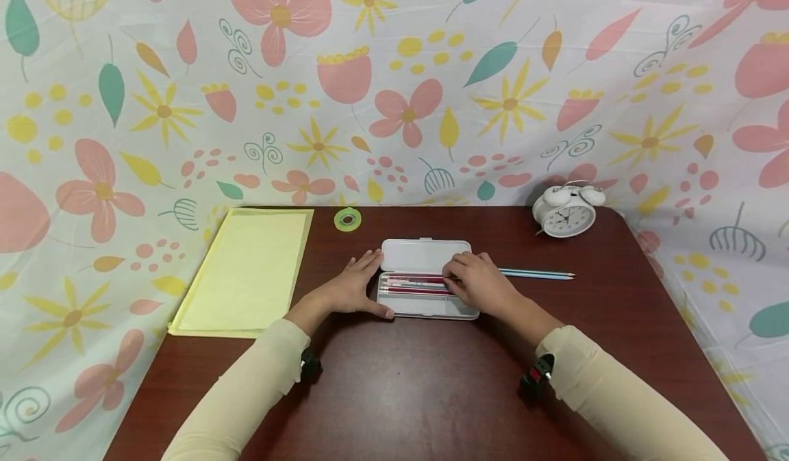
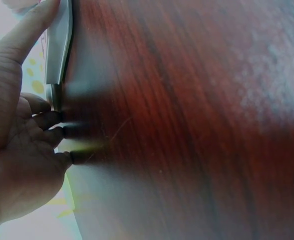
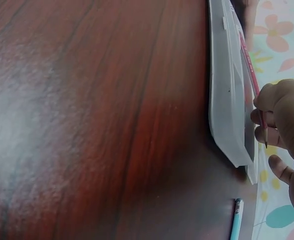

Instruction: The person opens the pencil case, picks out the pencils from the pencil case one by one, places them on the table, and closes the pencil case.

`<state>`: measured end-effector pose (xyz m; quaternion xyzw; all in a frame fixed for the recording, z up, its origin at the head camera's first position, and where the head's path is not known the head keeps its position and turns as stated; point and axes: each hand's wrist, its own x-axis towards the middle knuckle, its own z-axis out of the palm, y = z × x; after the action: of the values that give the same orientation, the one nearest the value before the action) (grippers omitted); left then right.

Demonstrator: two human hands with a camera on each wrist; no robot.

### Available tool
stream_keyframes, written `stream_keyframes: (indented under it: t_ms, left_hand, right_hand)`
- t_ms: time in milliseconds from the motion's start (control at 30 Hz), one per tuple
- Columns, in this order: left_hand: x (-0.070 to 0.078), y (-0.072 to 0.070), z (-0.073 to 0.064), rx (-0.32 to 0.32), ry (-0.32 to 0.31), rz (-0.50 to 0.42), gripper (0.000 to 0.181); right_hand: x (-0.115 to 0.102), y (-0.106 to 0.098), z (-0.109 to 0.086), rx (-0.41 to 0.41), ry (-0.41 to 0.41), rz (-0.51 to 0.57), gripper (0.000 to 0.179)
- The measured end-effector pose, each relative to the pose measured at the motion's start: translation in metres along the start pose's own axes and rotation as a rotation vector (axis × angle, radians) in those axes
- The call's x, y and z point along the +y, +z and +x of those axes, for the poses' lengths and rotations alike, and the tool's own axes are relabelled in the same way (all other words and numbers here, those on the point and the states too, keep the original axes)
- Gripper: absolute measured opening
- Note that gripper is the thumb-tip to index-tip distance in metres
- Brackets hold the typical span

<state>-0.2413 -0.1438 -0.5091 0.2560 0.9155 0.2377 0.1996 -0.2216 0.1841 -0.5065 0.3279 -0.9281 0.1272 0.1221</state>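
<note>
A white pencil case (image 1: 431,307) lies open on the table, its lid (image 1: 413,255) folded back. Several red and pale pencils (image 1: 407,285) lie lengthwise in its rear compartment. My left hand (image 1: 348,290) is spread around the case's left end, thumb at the front corner and fingers by the hinge side. Over the right end of the case, my right hand (image 1: 483,284) pinches a red pencil (image 3: 252,72), whose sharpened tip points right. Two blue pencils (image 1: 536,273) lie on the table just right of that hand.
A yellow zip folder (image 1: 246,269) lies at the left. Behind the case is a green tape roll (image 1: 348,219). A white alarm clock (image 1: 567,211) stands at the back right. Floral cloth (image 1: 394,105) borders the table's back and sides.
</note>
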Motion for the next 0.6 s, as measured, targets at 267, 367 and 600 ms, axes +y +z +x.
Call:
stream_keyframes:
  t_ms: [267,367,600]
  left_hand:
    - [-0.002,0.000,0.002,-0.003,-0.001,0.004,0.140]
    - [-0.001,0.000,0.001,-0.004,-0.006,-0.002,0.140]
    - [0.000,-0.001,0.001,-0.012,-0.003,-0.008,0.139]
  right_hand:
    - [-0.010,0.002,0.013,-0.018,0.006,-0.030,0.008]
    - [-0.017,0.007,0.020,-0.021,0.015,-0.058,0.006]
    - [-0.034,0.012,0.037,-0.023,0.007,-0.096,0.002]
